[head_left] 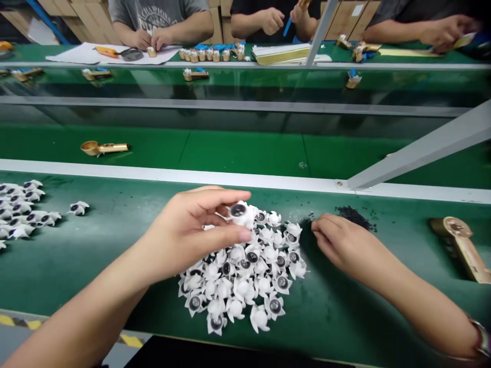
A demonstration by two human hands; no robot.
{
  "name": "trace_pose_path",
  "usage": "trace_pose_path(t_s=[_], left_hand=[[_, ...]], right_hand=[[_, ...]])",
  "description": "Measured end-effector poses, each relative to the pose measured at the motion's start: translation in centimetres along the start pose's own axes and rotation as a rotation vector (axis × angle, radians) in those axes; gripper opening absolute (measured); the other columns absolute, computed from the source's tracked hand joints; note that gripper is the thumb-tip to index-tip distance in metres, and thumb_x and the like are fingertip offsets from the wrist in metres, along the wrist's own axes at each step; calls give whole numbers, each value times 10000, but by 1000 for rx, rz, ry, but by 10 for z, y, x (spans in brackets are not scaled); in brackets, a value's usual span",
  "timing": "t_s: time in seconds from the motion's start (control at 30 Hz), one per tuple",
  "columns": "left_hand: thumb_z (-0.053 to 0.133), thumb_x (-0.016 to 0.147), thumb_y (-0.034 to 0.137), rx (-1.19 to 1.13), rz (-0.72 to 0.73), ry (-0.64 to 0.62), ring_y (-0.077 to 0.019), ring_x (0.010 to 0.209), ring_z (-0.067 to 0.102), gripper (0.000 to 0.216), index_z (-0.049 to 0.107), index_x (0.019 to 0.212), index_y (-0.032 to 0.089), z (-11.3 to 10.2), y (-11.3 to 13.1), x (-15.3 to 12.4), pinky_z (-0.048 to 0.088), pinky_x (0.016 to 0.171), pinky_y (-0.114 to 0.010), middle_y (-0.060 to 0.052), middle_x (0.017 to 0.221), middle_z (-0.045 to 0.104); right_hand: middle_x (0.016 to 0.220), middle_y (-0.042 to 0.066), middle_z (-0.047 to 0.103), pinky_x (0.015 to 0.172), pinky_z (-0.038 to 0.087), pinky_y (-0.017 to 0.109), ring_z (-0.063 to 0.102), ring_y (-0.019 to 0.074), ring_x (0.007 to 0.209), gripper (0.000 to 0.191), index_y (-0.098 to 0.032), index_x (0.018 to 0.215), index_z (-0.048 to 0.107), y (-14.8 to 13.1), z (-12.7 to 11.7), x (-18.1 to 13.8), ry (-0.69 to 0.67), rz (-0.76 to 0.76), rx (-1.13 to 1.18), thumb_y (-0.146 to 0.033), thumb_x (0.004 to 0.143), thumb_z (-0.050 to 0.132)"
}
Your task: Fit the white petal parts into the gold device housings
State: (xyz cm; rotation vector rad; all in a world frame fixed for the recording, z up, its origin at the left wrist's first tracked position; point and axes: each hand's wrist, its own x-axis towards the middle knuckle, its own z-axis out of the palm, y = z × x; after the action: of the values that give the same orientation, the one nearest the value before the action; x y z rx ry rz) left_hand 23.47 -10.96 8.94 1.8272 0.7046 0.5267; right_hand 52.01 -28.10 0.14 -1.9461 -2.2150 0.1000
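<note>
My left hand (199, 225) pinches a white finned plastic impeller (241, 212) between thumb and fingers, its dark round centre facing me. It is held just above the far edge of a pile of similar white impellers (243, 286) on the green table. To the right of the pile, my right hand (337, 237) is low over the table with its fingertips pressed together. Small black pieces (355, 217) lie scattered just beyond it. Whether anything is between those fingertips is hidden.
More impellers (19, 209) lie at the left. A gold shower-head-like part (466, 248) rests at the right, and another (103, 148) lies on the green belt beyond the white rail (164, 175). A grey post (422, 145) slants up at the right. Co-workers' hands (153, 40) work across the line.
</note>
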Motion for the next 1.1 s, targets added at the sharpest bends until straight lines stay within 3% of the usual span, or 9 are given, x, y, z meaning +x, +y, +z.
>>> trace_pose_path(t_s=[0.17,0.33,0.4,0.6,0.93,1.1], left_hand=[[872,741,346,142,325,-161,-133,774,665,477,758,1163,156,24,10,13,585,705,-244,-65,927,726],[891,699,394,90,385,-146,-117,718,655,595,715,1214,154,37,5,9,564,670,-225,-39,879,717],[900,683,404,92,371,-132,-111,712,655,608,711,1206,160,36,5,6,558,670,-213,-23,857,710],[849,733,478,105,311,-181,-117,710,648,378,753,971,201,32,10,6,530,664,-214,-1,797,699],[870,716,452,39,274,-161,-101,694,657,374,759,971,202,36,3,11,544,651,-188,-3,806,707],[877,704,453,49,272,-142,-105,670,655,390,778,987,204,39,-2,14,554,638,-200,-11,786,712]], right_hand=[[845,4,585,634,460,249,556,130,727,107,-236,908,550,-53,-42,22,274,160,636,-173,982,505],[796,-1,545,598,450,263,529,138,699,109,-241,891,553,-82,-48,36,225,107,916,-199,985,514],[790,-1,539,592,449,262,527,139,696,114,-241,885,554,-85,-46,37,215,105,935,-205,985,514],[812,2,565,600,452,256,546,134,709,118,-245,887,561,-87,-47,39,210,103,866,-186,979,518],[766,-17,555,589,467,237,544,122,673,146,-258,876,575,-80,-50,41,132,129,894,-223,1002,510],[850,14,654,629,517,270,633,150,747,95,-260,901,627,-75,-47,39,179,140,825,-200,963,587]])
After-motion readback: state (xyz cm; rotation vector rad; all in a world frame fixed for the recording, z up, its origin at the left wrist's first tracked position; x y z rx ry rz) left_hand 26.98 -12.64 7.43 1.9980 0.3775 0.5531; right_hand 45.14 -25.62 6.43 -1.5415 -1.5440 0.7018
